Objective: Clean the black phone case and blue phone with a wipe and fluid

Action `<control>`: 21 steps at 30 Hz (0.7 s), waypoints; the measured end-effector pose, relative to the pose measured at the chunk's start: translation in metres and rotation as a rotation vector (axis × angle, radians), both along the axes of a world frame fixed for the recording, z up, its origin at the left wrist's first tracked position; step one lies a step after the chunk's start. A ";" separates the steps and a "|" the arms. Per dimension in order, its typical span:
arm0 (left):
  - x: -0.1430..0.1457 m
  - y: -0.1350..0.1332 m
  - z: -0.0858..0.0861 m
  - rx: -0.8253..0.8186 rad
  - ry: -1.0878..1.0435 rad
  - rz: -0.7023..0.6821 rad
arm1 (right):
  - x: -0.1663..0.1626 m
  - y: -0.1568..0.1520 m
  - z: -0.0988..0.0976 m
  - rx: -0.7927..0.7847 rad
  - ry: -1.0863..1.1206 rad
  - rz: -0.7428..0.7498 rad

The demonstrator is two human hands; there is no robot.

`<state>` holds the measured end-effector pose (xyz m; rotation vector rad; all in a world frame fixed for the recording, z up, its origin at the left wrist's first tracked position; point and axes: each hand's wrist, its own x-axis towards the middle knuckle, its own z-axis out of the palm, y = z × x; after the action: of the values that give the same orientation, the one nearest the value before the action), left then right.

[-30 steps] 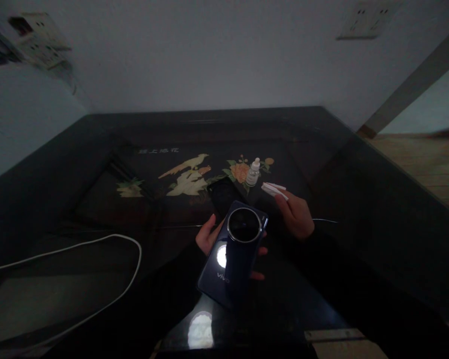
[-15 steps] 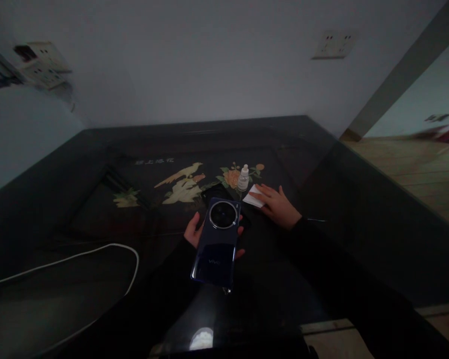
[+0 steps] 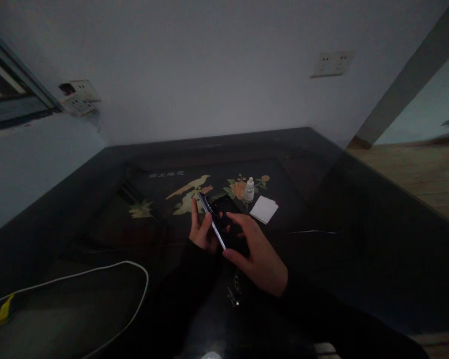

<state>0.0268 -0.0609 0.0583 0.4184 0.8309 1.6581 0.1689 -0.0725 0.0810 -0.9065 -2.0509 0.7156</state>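
A smartphone (image 3: 217,230), turned nearly edge-on, is held above the dark table by my left hand (image 3: 201,235), whose thumb lies along its side. My right hand (image 3: 264,257) grips its lower end, thumb at the near corner and fingers curled behind. A metallic chain charm (image 3: 234,294) dangles below the phone. Just beyond the hands, a dark flat object (image 3: 230,203), too dim to name, lies on the table. A small white-capped dropper bottle (image 3: 249,191) stands upright behind it. To the right of the bottle sit folded white wipes or papers (image 3: 264,209).
The glossy black tabletop (image 3: 307,174) bears an inlaid bird and flowers and meets the wall at its back edge. A white cable (image 3: 97,269) with a yellow tag (image 3: 4,311) loops across the left. Wall sockets (image 3: 332,64) are at the right.
My right hand has left the white wipes on the table and moved to the phone. The phone has turned from back-facing to nearly edge-on. The view has shifted slightly.
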 end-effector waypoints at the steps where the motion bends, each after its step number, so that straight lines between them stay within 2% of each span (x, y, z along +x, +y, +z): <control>1: 0.001 0.002 -0.001 -0.013 0.034 0.055 | -0.005 -0.003 0.000 0.027 -0.056 -0.023; 6: 0.005 0.005 -0.007 -0.053 0.142 0.217 | -0.014 0.002 -0.008 0.325 -0.462 -0.174; 8: 0.006 0.004 -0.007 -0.041 0.153 0.225 | -0.013 0.006 -0.011 0.400 -0.533 -0.180; 10: 0.005 0.003 -0.004 -0.034 0.135 0.185 | -0.011 0.009 -0.014 0.411 -0.537 -0.176; 13: 0.002 0.000 0.006 -0.061 0.090 0.058 | -0.004 0.017 -0.018 0.301 -0.431 -0.197; 16: -0.003 0.001 0.011 -0.072 0.123 -0.025 | 0.006 0.028 -0.021 0.118 -0.198 -0.218; 19: -0.012 0.008 0.002 -0.044 0.247 -0.066 | 0.017 0.039 -0.022 -0.088 0.075 -0.185; 21: -0.020 0.015 -0.010 -0.023 0.437 -0.059 | 0.023 0.045 -0.022 -0.218 0.219 -0.146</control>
<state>0.0068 -0.0458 0.0486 0.7995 1.1448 1.5212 0.1915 -0.0275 0.0591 -1.0398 -1.7198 0.9275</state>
